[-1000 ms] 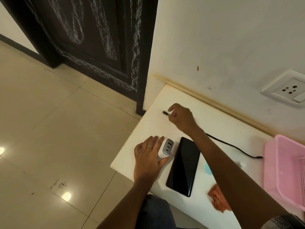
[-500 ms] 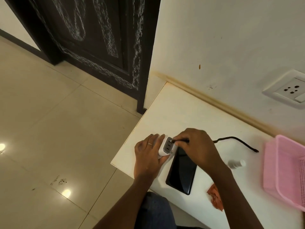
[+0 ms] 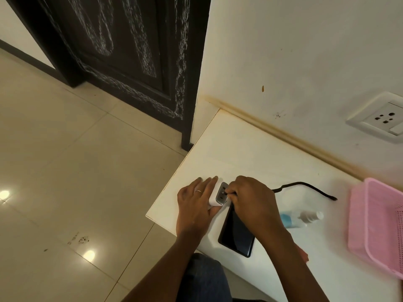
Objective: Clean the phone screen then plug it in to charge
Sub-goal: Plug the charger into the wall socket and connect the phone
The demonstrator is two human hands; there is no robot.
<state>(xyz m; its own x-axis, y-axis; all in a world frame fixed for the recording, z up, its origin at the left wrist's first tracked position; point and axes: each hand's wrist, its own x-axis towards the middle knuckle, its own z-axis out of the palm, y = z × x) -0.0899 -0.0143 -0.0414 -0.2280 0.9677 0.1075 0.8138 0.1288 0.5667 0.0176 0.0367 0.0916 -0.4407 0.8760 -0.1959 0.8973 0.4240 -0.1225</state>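
Observation:
A white charger block (image 3: 218, 196) with a grey port face lies near the left edge of the white table (image 3: 242, 149). My left hand (image 3: 196, 203) grips it from the left. My right hand (image 3: 250, 199) pinches one plug of the black cable (image 3: 305, 185) against a port on the grey face. The cable's other end lies free on the table to the right. The black phone (image 3: 236, 235) lies flat, screen up, just below the charger, its top hidden under my right hand.
A small clear spray bottle (image 3: 301, 217) lies right of the phone. A pink basket (image 3: 375, 225) sits at the table's right. An orange cloth (image 3: 305, 256) peeks out behind my right forearm. A wall socket (image 3: 381, 119) is on the wall above. Dark door at left.
My right hand brought the cable plug from the far side of the table down to the charger's port face. The left hand stayed on the charger. The spray bottle came into sight.

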